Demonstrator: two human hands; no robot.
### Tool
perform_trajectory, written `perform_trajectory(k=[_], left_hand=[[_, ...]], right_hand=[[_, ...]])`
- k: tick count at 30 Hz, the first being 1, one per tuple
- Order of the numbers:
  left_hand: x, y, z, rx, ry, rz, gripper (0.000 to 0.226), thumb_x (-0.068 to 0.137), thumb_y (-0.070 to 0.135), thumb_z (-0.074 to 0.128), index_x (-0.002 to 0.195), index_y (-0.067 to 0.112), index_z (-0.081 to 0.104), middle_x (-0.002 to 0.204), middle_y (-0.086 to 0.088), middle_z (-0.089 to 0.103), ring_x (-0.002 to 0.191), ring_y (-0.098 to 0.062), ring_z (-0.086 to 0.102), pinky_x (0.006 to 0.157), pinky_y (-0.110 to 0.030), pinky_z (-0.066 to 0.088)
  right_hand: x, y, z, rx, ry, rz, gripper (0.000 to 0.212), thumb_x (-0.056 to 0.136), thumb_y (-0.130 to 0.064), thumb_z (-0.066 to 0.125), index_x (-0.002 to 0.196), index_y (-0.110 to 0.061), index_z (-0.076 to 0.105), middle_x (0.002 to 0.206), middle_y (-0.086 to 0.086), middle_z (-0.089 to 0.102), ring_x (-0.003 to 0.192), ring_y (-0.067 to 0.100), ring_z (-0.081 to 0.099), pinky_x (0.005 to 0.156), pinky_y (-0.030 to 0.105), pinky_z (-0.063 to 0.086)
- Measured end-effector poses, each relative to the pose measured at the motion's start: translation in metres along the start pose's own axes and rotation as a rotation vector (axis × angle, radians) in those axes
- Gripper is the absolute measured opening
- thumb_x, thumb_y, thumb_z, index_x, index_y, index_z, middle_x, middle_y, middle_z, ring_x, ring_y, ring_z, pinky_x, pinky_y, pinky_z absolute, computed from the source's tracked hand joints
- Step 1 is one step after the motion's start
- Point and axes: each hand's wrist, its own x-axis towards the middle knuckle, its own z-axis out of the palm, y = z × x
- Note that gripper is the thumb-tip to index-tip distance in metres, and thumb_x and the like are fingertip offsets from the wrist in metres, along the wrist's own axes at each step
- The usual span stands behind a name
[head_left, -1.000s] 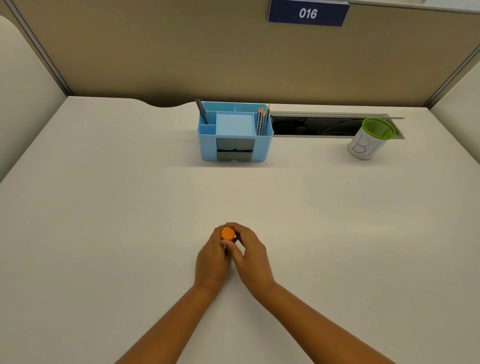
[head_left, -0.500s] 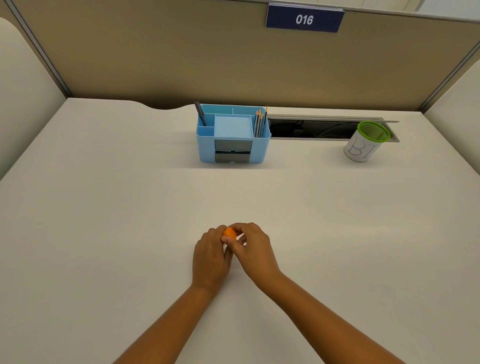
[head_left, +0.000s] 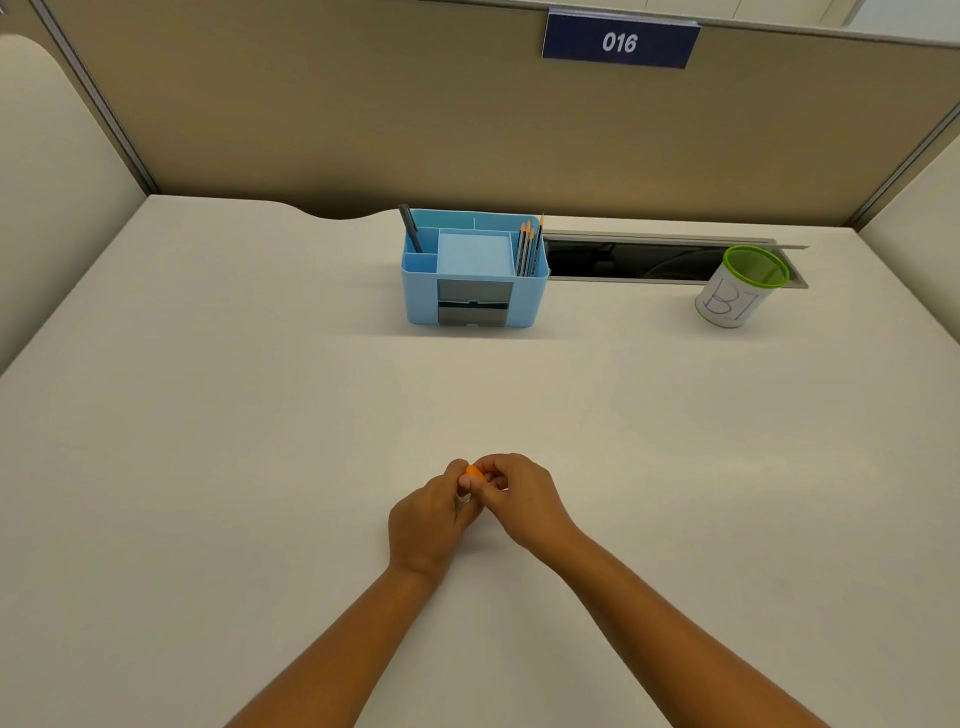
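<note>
Working on a small orange piece (head_left: 474, 472) at the near middle of the desk (head_left: 208, 467), low over the surface. Gripped from the left by the curled fingers of the left hand (head_left: 428, 519); pinched from the right between thumb and forefinger of the right hand (head_left: 524, 499). Both grips narrow, closed on the piece. Mostly covered by fingertips, so hard to say what kind of thing; by the pose, probably twisting or pulling apart something small.

To do this well: hold firm with the left and move only the right fingertips. Rest the heels of both hands on the desk for steadiness. Pinch at the sides rather than over the top, to leave the orange in sight. Press lightly: small, smooth-looking, apt to squirt out and roll. Stay low over the desk to limit any drop. Turn in short strokes, re-gripping between them, instead of one long wrench. Ignore the blue organiser (head_left: 475, 306) with pencils (head_left: 527, 247) at far centre and the green-rimmed cup (head_left: 727, 306) at far right: well apart, no hindrance.
</note>
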Motion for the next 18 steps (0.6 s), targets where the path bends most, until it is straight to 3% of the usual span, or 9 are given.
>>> perform_trajectory(k=[4,7,12,15,18], left_hand=[[0.0,0.001,0.001,0.039,-0.01,0.017,0.028,0.08,0.046,0.049,0.077,0.018,0.055,0.042,0.002,0.054,0.034,-0.013,0.045,0.038,-0.013,0.027],[0.0,0.001,0.002,0.036,-0.014,-0.007,0.022,0.076,0.035,0.067,0.076,0.018,0.053,0.043,0.0,0.056,0.034,-0.015,0.045,0.038,-0.016,0.029],[-0.003,0.005,-0.003,-0.023,0.024,-0.002,0.035,0.085,0.045,0.048,0.078,0.013,0.059,0.048,-0.001,0.059,0.037,-0.013,0.043,0.04,-0.018,0.031],[0.001,0.013,-0.009,-0.022,0.027,0.005,0.016,0.082,0.027,0.059,0.082,0.011,0.059,0.058,-0.004,0.064,0.045,-0.019,0.05,0.044,-0.024,0.037],[0.01,0.03,-0.016,-0.09,0.044,-0.015,0.012,0.081,0.016,0.064,0.089,0.009,0.058,0.071,-0.008,0.067,0.057,-0.021,0.055,0.05,-0.029,0.048]], right_hand=[[-0.001,0.003,0.0,-0.014,-0.013,-0.008,0.023,0.087,-0.033,0.059,0.091,-0.013,0.068,0.093,0.005,0.07,0.081,0.012,0.06,0.066,0.009,0.041],[-0.002,0.004,0.002,-0.019,-0.006,-0.021,0.026,0.088,-0.035,0.058,0.091,-0.011,0.068,0.091,0.005,0.07,0.081,0.012,0.06,0.065,0.01,0.041],[-0.009,0.001,0.006,-0.005,-0.006,-0.028,0.022,0.091,-0.038,0.051,0.092,-0.015,0.052,0.088,0.001,0.062,0.077,0.011,0.056,0.064,0.015,0.043],[-0.011,-0.006,-0.003,-0.021,-0.04,-0.093,0.021,0.093,-0.041,0.046,0.093,-0.02,0.047,0.082,-0.005,0.058,0.07,0.006,0.054,0.063,0.017,0.045],[-0.008,-0.021,-0.019,-0.037,-0.003,-0.165,0.023,0.093,-0.044,0.042,0.096,-0.021,0.046,0.074,-0.006,0.056,0.066,0.009,0.055,0.062,0.024,0.048]])
